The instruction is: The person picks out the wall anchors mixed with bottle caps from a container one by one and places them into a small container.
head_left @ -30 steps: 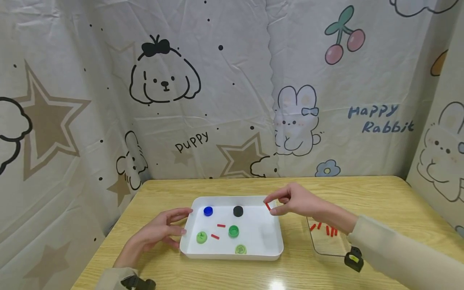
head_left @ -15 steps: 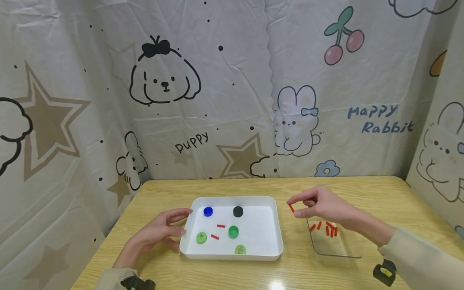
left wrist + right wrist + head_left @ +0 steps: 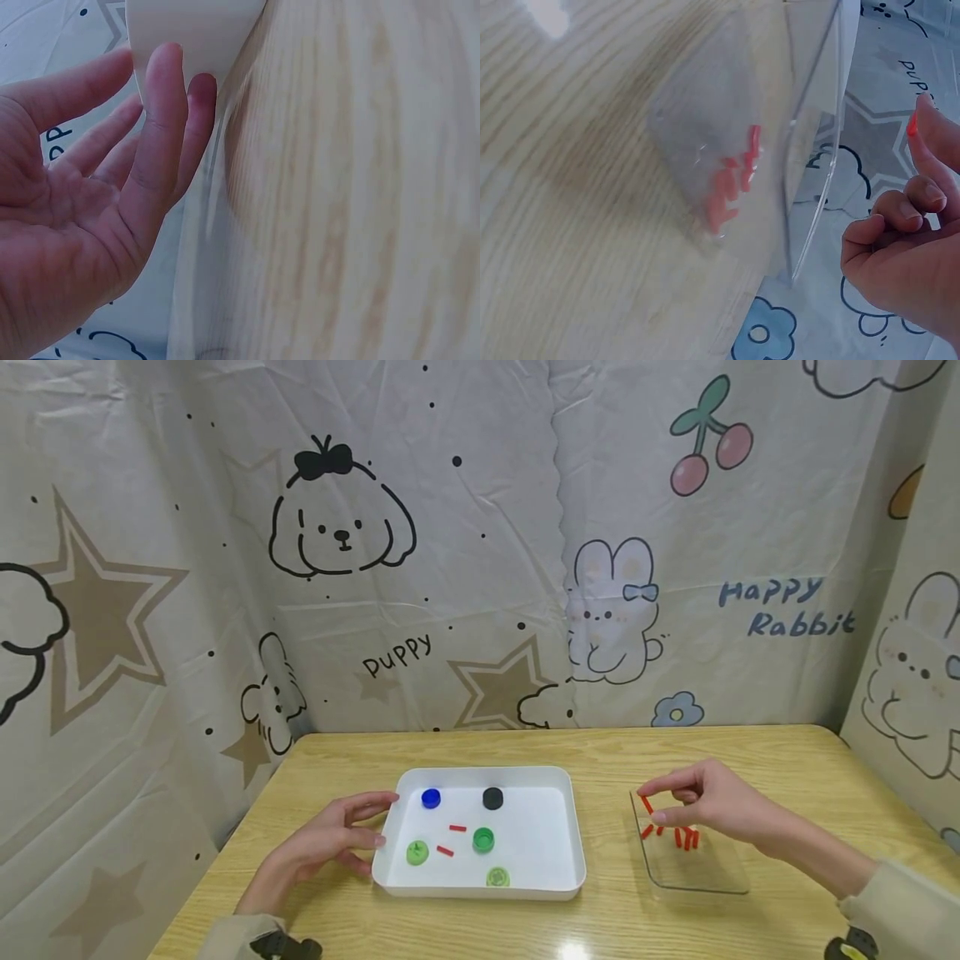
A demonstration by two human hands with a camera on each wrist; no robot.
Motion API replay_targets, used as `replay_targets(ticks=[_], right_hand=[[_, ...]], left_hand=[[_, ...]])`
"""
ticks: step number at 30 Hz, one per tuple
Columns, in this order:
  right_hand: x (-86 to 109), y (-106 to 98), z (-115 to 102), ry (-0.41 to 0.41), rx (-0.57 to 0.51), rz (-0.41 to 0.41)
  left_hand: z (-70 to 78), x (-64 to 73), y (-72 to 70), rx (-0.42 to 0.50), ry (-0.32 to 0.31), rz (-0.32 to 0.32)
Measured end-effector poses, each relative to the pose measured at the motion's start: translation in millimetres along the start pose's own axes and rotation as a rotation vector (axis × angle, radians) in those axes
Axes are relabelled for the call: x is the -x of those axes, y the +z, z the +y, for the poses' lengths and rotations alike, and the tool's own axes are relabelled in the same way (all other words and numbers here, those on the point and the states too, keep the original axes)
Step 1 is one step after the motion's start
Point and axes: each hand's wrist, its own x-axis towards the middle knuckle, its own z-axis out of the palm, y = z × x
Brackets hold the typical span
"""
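Note:
In the head view, my right hand (image 3: 720, 806) pinches a small red stick (image 3: 647, 804) between thumb and index finger, above the left part of a clear box (image 3: 701, 890). Inside that box lie several more red sticks (image 3: 687, 838), also visible in the right wrist view. My left hand (image 3: 330, 837) rests its fingertips against the left side of a white tray (image 3: 480, 892), and in the left wrist view the fingers (image 3: 166, 90) touch its outer wall. Two red sticks (image 3: 446, 850) lie apart on the tray's floor.
In the tray stand a blue cap (image 3: 431, 798), a black cap (image 3: 492, 798), a green cap (image 3: 483, 840) and two light green caps (image 3: 417, 852). The clear box is right of the tray on the wooden table (image 3: 487, 935). A printed curtain (image 3: 480, 568) hangs behind.
My right hand has moved right, from above the tray's right edge to over the clear box, still pinching a red stick. The left hand has stayed at the tray.

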Motion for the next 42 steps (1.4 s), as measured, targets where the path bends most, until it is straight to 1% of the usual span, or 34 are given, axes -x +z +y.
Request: replay_targets(ticks=[3, 8, 15, 22, 36, 42], right_hand=[[4.9, -1, 7, 0.015, 0.000, 0.001], [9.7, -3, 18, -0.017, 0.007, -0.004], [12.0, -1, 26, -0.034, -0.005, -0.033], [9.4, 0, 33, -0.091, 0.083, -0.046], [3.9, 1, 34, -0.149, 0.184, -0.060], [3.4, 0, 30, -0.127, 0.196, -0.076]], left_hand=[[-0.2, -0.6, 0.1, -0.001, -0.003, 0.003], [-0.3, -0.6, 0.0, -0.006, -0.005, 0.002], [0.1, -0.3, 0.3, -0.025, -0.016, 0.018], [0.7, 0.4, 0.8, -0.034, -0.013, 0.020], [0.0, 0.3, 0.2, -0.036, -0.012, 0.021], [0.0, -0.1, 0.7, -0.040, -0.012, 0.023]])
